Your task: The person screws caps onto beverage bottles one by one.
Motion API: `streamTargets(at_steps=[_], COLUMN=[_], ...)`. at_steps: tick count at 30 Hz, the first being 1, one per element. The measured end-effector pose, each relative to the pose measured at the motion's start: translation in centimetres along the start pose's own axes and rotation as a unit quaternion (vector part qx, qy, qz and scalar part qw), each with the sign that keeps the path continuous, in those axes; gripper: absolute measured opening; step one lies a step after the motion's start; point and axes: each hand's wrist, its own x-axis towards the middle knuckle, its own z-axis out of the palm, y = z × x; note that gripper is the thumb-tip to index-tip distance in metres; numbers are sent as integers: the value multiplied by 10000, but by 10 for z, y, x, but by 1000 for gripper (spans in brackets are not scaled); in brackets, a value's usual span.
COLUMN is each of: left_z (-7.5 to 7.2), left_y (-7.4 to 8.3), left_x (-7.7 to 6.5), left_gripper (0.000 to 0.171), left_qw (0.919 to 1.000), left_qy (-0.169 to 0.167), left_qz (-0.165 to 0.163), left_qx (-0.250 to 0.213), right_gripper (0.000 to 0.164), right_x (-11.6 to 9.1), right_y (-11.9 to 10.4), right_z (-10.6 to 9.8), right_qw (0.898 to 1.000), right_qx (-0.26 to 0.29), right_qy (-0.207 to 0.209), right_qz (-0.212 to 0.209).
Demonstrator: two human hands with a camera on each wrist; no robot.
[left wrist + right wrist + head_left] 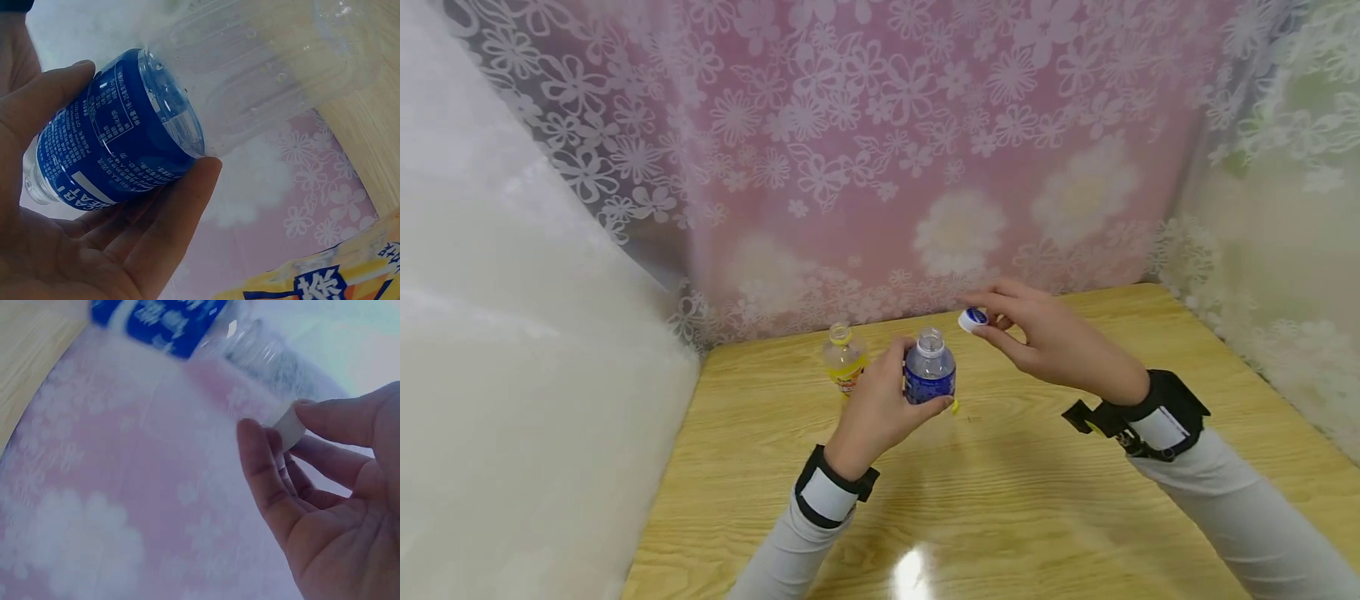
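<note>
My left hand [880, 404] grips a clear plastic bottle [930, 367] around its blue label [119, 134]. The bottle's threaded mouth [931, 340] is bare, and droplets cling inside its clear lower body [250, 69]. To the right of that mouth, apart from it, my right hand [1037, 337] pinches a white bottle cap [972, 320] with a blue top between thumb and fingers. In the right wrist view the cap [290, 429] shows edge-on. Just left of the left hand stands another clear bottle [844, 354] with a yellow label, partly hidden by that hand.
A small yellow piece [956, 407] lies on the wooden table [1000, 517], just beyond the left thumb. A pink flowered curtain [850, 167] hangs along the table's back edge. Pale sheeting [535, 375] encloses the left side, and a flowered sheet [1285, 275] the right.
</note>
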Motion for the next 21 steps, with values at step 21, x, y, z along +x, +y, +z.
streamTargets(at_steps=[21], left_z=[7], left_y=[-15], left_x=[2], left_gripper=[75], left_qw=[10000], left_qy=[-28], left_qz=[7], left_qx=[64], right_gripper=[34], right_x=[32], right_y=[-16], right_z=[45], right_qw=[9981], right_qx=[329], right_qy=[-28], right_qz=[522])
